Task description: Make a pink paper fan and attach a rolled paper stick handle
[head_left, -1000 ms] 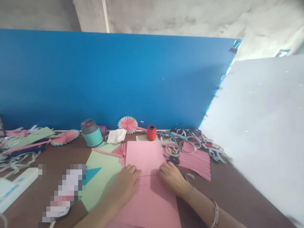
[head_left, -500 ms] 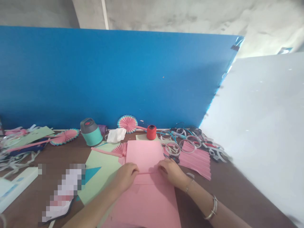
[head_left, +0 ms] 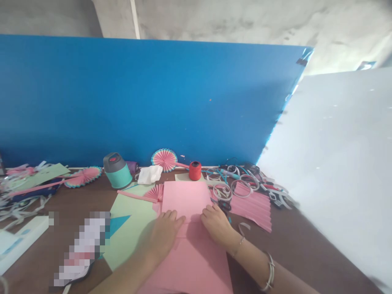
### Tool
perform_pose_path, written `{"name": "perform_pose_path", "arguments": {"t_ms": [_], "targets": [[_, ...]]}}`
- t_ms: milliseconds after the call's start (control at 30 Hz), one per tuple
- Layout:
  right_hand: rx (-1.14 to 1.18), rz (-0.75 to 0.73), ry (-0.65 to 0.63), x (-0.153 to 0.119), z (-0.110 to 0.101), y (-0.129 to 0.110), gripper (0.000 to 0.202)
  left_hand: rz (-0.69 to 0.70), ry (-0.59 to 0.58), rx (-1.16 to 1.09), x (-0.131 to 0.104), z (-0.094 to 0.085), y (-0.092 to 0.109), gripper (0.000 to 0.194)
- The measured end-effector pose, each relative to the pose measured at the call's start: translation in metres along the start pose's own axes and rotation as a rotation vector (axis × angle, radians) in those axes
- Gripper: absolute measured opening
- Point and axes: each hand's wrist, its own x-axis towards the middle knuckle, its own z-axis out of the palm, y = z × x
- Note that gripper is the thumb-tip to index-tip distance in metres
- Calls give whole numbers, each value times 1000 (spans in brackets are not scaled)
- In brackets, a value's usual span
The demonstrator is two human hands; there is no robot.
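A sheet of pink paper [head_left: 196, 265] lies lengthwise in front of me, with creases running across it and its far part [head_left: 186, 198] a lighter pink. My left hand [head_left: 167, 234] holds the sheet's left side at the crease, fingers bent over the paper and thumb pointing inward. On the opposite edge, my right hand [head_left: 216, 222] grips the paper with curled fingers; its fingertips are partly hidden. Beyond the left hand is a small pink pleated fan [head_left: 157, 194] on a stick. A pink pleated sheet [head_left: 254, 210] lies right of my right hand.
Green paper [head_left: 131, 228] and a pixelated phone-like object [head_left: 82, 249] lie to the left. A red thread spool [head_left: 195, 170], a teal-and-grey container [head_left: 118, 171] and a round pleated fan [head_left: 164, 159] stand at the back. Tape rolls [head_left: 222, 191] and scissors [head_left: 225, 205] crowd the right. A blue panel [head_left: 137, 98] rises behind.
My left hand has shifted slightly right and turned flatter over the crease, its thumb now reaching inward. The right hand has moved slightly left along the paper. The pink sheet stays in place.
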Motion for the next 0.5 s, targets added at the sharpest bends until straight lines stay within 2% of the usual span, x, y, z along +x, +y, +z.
{"name": "perform_pose_path", "arguments": {"t_ms": [67, 133, 267, 333, 433, 500], "targets": [[-58, -19, 15, 0, 2, -9, 13, 28, 1, 63, -2, -1, 6, 45], [-112, -43, 52, -2, 7, -19, 24, 36, 3, 106, -2, 4, 9, 47], [-163, -55, 82, -6, 22, -35, 34, 12, 64, 195, -2, 31, 9, 54], [-164, -34, 90, -6, 25, -39, 35, 59, 115, 186, -3, 47, 6, 57], [-155, 7, 92, -5, 23, -41, 30, 111, 143, 82, -7, 61, 1, 55], [-129, 18, 60, -7, 19, -38, 17, 81, 132, 1, -10, 64, -1, 49]]}}
